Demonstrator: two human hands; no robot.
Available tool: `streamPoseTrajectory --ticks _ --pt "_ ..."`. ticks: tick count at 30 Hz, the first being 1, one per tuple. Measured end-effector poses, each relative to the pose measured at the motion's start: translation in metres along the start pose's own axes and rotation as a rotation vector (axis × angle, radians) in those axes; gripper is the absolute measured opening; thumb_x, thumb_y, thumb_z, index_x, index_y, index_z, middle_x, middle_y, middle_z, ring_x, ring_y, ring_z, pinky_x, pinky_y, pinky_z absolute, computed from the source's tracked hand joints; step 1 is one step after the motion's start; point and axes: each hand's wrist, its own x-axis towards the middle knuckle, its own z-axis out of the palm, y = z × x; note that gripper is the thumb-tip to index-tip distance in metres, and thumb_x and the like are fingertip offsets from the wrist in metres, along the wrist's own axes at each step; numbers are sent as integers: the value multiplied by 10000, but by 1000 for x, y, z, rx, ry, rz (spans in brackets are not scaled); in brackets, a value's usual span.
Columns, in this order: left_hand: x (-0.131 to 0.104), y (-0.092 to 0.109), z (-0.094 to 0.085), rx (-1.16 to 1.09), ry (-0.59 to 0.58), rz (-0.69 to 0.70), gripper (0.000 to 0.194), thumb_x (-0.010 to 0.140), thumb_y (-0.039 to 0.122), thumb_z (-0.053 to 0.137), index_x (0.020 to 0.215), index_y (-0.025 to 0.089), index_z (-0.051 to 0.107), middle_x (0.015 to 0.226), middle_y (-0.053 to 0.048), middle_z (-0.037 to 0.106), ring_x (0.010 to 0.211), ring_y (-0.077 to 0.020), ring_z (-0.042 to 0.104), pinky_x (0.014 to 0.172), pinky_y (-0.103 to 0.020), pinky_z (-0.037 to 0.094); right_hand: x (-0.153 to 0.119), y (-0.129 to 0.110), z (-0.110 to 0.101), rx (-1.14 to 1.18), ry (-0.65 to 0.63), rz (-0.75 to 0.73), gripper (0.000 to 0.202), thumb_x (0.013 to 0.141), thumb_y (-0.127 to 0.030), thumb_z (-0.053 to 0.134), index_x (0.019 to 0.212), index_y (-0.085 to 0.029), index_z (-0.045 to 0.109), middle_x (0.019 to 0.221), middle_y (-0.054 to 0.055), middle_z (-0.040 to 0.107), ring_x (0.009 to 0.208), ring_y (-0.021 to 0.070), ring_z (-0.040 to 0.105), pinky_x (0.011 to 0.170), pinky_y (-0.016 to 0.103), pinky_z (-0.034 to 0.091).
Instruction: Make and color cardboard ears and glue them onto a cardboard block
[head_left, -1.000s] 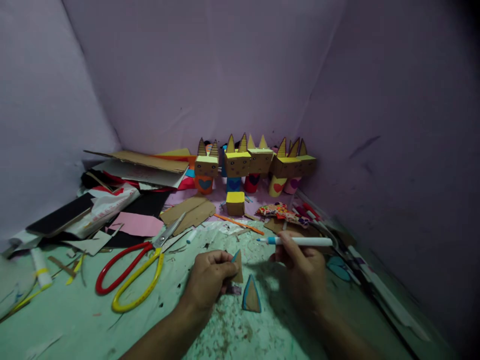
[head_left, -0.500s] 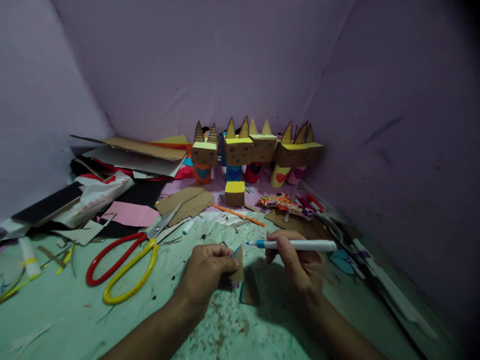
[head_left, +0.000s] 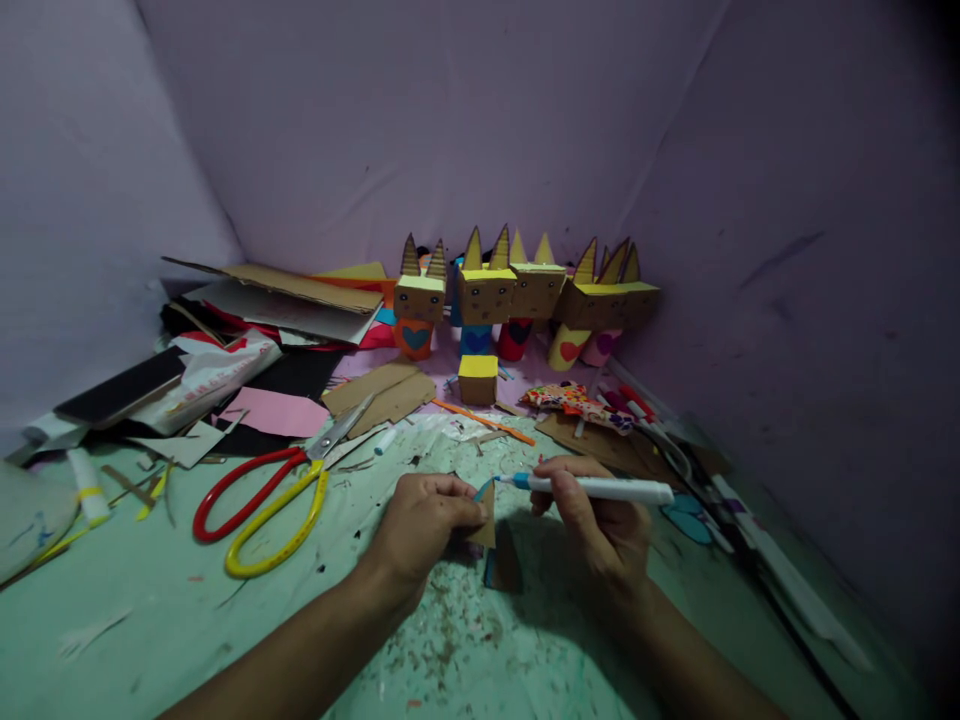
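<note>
Between the thumb and fingers of my left hand is a small pointed cardboard piece with blue along one edge. My right hand grips a white marker with a blue tip, held nearly level. The marker's tip is at the top point of the cardboard piece and seems to touch it. Just below, a second cardboard piece with a blue edge lies on the green table. A small cardboard box with a yellow top sits farther back.
Red-and-yellow-handled scissors lie to the left, blades partly apart. Several cardboard figures with pointed ears stand along the back. Stacked card sheets fill the back left. Patterned fabric and a dark cable are at the right.
The marker's tip has come against the point of the cardboard piece, where a small gap showed before. The whole view has shifted slightly, with the scene sitting farther right.
</note>
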Motion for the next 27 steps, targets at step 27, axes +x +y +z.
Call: streamPoseTrajectory --ticks 27 --pt "-3 1 0 10 -7 21 88 437 174 640 466 127 572 389 33 467 396 -87 426 405 -236 423 -2 -6 4 2 38 36 189 822 -313 548 723 -184 643 589 -1 569 505 127 520 477 252 396"
